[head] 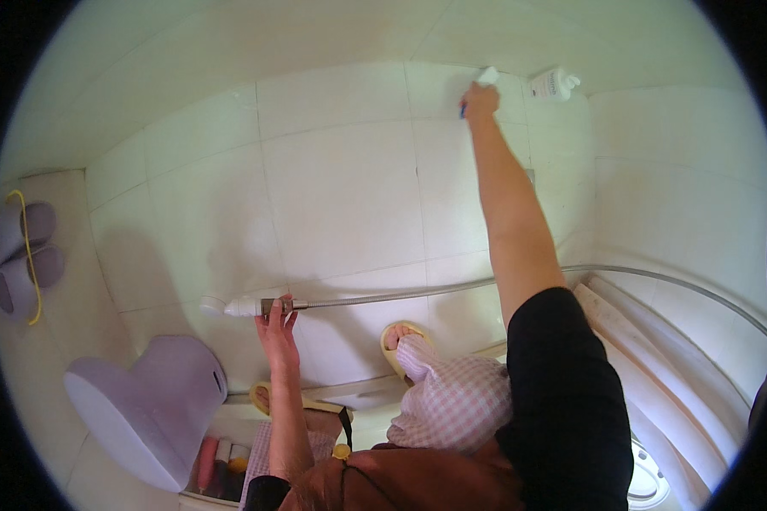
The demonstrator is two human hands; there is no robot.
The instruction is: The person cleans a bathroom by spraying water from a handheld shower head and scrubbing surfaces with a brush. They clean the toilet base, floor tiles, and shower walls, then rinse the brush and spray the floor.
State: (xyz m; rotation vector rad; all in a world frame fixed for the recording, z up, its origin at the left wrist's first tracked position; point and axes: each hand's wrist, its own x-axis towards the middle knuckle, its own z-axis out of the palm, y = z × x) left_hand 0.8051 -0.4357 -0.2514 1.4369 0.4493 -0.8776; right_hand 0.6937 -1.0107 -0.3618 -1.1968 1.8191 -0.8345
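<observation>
My left hand grips the metal connector of a white shower head, which points left above the tiled floor. From there a flexible metal shower hose runs right, passing beneath my outstretched right arm. My right hand is far forward, close to the base of the far wall. It is closed around a small brush-like tool with a white end and a blue part; the fingers hide most of it. Just right of that hand is a white plastic bottle bearing writing.
Purple slippers and a yellow hook-shaped rod are at the left wall. A lilac plastic stool stands lower left, near several bottles. A pale shower curtain hangs right. My feet wear yellow slippers, one on the floor tiles.
</observation>
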